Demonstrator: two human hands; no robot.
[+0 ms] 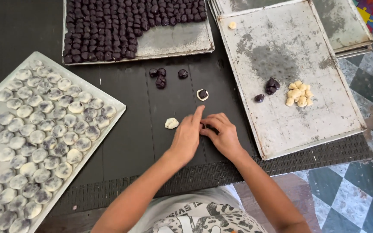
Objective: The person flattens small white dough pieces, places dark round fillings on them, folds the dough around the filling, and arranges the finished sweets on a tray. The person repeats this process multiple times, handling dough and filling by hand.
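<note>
Pinching together, both hands, left hand [187, 137] and right hand [224, 134], close fingertips around a small piece mostly hidden between them, on the dark woven mat [130, 142]; a pale soft dough lump [171, 123] lies just beside.

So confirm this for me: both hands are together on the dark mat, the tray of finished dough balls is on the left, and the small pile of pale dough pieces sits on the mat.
Not quite. The head view shows the pile of pale dough pieces on the worn metal tray at right, not on the mat. The rest holds: left hand and right hand meet on the mat, finished dough balls on the left.
</note>
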